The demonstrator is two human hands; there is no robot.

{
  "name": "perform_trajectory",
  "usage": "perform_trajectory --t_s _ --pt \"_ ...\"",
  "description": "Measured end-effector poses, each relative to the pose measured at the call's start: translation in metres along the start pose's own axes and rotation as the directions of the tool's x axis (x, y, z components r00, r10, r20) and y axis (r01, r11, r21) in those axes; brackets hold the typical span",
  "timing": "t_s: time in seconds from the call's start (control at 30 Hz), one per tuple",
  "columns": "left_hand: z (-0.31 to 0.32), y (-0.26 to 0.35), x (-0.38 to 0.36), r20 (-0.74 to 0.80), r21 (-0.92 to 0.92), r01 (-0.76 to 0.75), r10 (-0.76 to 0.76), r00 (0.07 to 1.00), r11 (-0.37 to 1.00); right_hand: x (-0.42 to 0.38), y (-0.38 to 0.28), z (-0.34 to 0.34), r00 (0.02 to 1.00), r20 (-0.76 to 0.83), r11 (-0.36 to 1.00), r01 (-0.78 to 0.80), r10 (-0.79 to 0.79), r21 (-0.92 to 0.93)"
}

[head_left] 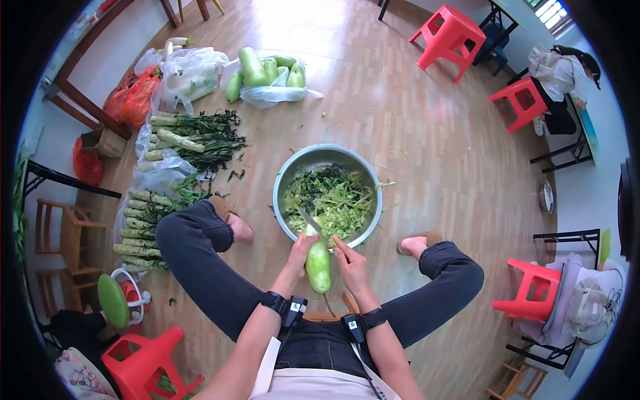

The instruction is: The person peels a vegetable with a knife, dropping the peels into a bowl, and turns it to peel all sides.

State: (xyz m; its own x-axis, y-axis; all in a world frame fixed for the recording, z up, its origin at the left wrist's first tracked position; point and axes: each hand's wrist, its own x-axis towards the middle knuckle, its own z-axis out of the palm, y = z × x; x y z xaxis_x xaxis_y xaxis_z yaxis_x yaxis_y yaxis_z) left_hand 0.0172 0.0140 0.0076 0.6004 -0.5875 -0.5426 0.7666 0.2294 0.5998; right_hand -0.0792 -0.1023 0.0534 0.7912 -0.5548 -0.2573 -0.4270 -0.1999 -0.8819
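Note:
My left hand is wrapped round a long pale-green gourd, held upright between my knees with its top end toward the basin. In my right hand is a knife, its blade lying across the gourd's upper end. Just beyond both hands stands a wide metal basin on the floor. Inside it are chopped greens, dark leaves at the back and paler pieces nearer me. Whether the blade is cutting into the gourd cannot be made out.
Left of my leg lie stem lettuces in rows on plastic. Behind them are a bag of whole gourds and a red bag. Red stools stand around the room. A person sits at the far right.

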Motion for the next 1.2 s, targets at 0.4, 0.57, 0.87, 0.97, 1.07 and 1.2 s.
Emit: perform_trajectory --t_s 0.4,0.57,0.87,0.97,1.07,1.2 --pt "-0.003 -0.007 0.0 -0.095 0.078 0.13 -0.123 0.988 0.988 0.001 0.002 -0.001 0.983 0.021 0.966 0.184 -0.183 -0.184" --pt "-0.014 -0.012 0.006 -0.059 0.134 0.164 -0.157 0.986 0.977 0.002 0.001 0.001 0.974 -0.002 0.957 0.22 -0.225 -0.188" --pt "-0.016 -0.019 0.01 0.004 0.054 0.142 -0.142 0.99 0.988 0.008 0.007 0.006 0.93 -0.103 0.903 0.309 -0.352 -0.298" --pt "-0.011 -0.012 0.006 0.012 0.032 0.155 -0.155 0.988 0.987 0.009 0.008 0.005 0.944 -0.073 0.909 0.288 -0.323 -0.3" --pt "-0.013 -0.009 0.008 0.019 0.053 0.201 -0.202 0.979 0.978 0.013 0.021 0.011 0.906 -0.164 0.915 0.361 -0.39 -0.183" --pt "0.003 0.008 -0.007 0.233 0.013 0.213 -0.21 0.95 0.977 0.03 0.056 -0.002 0.937 -0.347 0.996 0.072 -0.049 0.054"
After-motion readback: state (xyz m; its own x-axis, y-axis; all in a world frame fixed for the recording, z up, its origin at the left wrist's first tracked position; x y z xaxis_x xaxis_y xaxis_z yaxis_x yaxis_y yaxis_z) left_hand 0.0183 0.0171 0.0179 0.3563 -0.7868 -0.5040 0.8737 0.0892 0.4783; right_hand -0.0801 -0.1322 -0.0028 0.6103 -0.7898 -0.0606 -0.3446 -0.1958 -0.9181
